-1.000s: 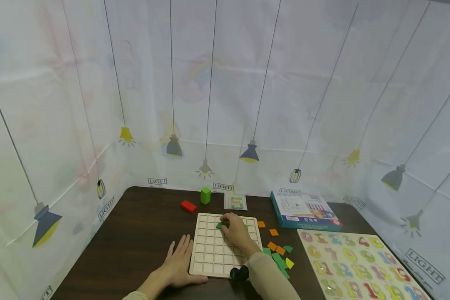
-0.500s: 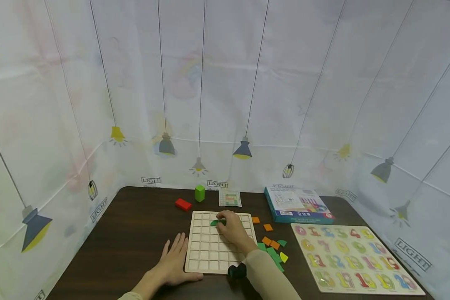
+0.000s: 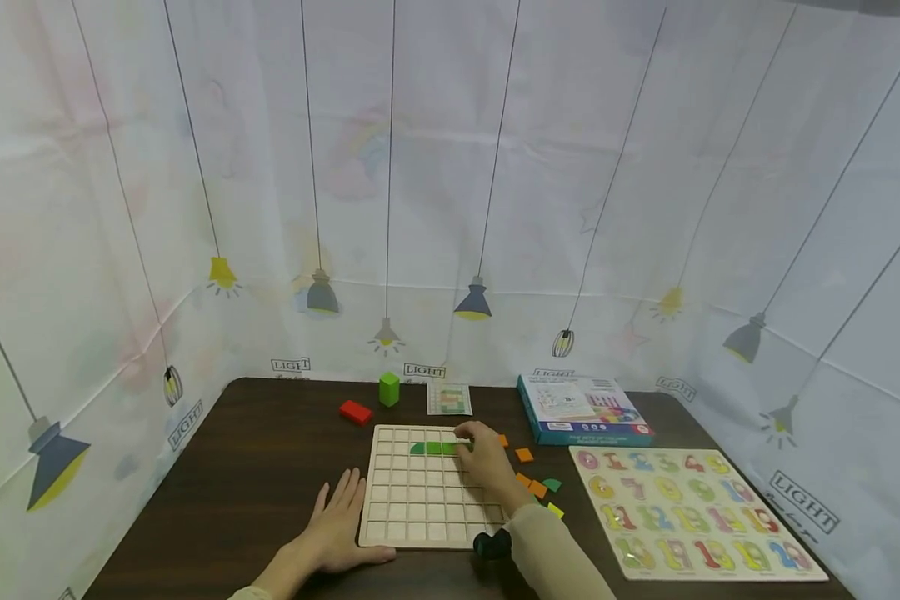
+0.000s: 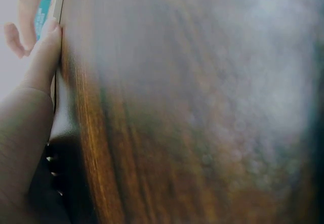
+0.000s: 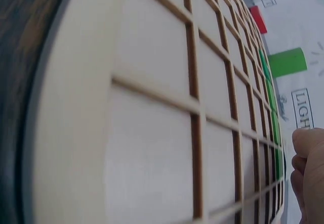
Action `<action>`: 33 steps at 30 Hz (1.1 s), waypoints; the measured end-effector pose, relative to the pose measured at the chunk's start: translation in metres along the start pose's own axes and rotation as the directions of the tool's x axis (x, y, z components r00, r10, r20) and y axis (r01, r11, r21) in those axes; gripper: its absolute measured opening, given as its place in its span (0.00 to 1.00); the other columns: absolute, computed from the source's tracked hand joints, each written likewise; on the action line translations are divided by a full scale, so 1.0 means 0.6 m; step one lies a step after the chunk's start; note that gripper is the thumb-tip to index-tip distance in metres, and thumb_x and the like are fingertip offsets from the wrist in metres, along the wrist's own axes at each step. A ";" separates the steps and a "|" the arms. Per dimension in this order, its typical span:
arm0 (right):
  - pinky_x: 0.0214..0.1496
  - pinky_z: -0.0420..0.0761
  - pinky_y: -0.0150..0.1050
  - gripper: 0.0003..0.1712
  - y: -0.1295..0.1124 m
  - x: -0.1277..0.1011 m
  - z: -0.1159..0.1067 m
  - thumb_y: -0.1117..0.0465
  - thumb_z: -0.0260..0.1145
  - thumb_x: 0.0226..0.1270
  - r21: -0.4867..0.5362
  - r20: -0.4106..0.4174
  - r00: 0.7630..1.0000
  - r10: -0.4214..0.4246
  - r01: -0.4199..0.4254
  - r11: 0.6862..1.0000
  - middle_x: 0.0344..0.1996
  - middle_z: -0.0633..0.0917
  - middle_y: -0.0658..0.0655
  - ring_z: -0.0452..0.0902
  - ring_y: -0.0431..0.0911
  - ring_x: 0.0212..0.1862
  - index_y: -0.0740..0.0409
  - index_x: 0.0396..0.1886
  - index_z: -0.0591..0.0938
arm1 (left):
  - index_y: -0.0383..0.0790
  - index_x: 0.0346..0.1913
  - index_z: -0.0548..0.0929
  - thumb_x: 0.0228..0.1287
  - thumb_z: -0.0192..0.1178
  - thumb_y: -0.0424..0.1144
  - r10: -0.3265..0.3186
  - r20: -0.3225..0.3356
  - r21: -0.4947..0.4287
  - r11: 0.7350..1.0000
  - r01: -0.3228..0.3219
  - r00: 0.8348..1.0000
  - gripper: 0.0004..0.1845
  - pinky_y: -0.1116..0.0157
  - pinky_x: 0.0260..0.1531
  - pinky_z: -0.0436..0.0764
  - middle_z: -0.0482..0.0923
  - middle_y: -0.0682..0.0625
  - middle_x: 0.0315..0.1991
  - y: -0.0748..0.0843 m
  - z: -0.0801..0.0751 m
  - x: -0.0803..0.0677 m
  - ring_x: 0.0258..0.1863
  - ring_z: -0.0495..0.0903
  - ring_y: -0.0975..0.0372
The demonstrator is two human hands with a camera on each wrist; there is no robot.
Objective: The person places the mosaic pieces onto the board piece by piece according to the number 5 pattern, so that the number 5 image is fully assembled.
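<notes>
On dark wooden table (image 3: 270,467), grid board (image 3: 420,508); lamp-print curtain (image 3: 450,167) behind

Beige long sleeves, bare hands, a black wrist-worn camera (image 3: 492,545).

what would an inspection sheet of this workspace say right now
surface: dark wood table.
job's things: grid board; green pieces lying in its second row.
clutter: loose pieces, red block, green block, card, box, number puzzle.
hands: left hand flat beside the board; right hand at the green pieces, grip unclear.
cables: nothing seen.
surroundings: lamp-print sheet.
</notes>
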State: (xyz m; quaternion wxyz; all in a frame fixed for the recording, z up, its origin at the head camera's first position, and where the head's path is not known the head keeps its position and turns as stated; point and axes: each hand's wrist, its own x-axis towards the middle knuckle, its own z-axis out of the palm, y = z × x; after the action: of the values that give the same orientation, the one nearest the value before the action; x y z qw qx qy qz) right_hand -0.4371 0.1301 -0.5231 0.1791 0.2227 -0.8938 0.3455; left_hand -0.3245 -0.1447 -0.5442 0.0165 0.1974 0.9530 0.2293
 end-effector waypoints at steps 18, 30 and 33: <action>0.43 0.79 0.46 0.10 0.088 -0.040 -0.096 0.72 0.68 0.57 -0.049 -0.107 0.987 0.121 -0.127 0.991 0.35 0.83 0.57 0.78 0.49 0.39 0.63 0.40 0.82 | 0.29 0.72 0.52 0.44 0.52 0.79 0.006 -0.010 0.006 1.000 -0.006 1.000 0.65 0.39 0.61 0.37 0.42 0.33 0.72 -0.020 0.025 0.014 0.72 0.39 0.43; 0.45 0.79 0.48 0.12 0.120 -0.060 -0.132 0.72 0.67 0.58 -0.061 -0.099 0.972 0.213 -0.220 0.974 0.37 0.83 0.57 0.79 0.50 0.40 0.65 0.43 0.82 | 0.29 0.72 0.52 0.43 0.52 0.80 0.008 -0.025 0.007 1.000 -0.008 1.000 0.66 0.39 0.62 0.37 0.42 0.33 0.73 -0.015 0.024 0.012 0.72 0.39 0.44; 0.44 0.79 0.47 0.13 0.125 -0.065 -0.128 0.71 0.68 0.58 -0.068 -0.060 0.973 0.223 -0.227 0.972 0.36 0.83 0.58 0.78 0.49 0.39 0.66 0.43 0.81 | 0.29 0.72 0.51 0.42 0.51 0.81 -0.003 -0.024 0.016 1.000 0.004 1.000 0.67 0.39 0.62 0.37 0.42 0.34 0.73 -0.018 0.024 0.010 0.72 0.39 0.45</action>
State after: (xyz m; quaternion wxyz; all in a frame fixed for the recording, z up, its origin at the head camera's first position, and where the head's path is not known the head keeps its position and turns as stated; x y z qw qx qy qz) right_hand -0.4307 0.2441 -0.5282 0.1702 0.1042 -0.9205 0.3358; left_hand -0.3323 -0.1451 -0.5619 0.0040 0.1931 0.9552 0.2241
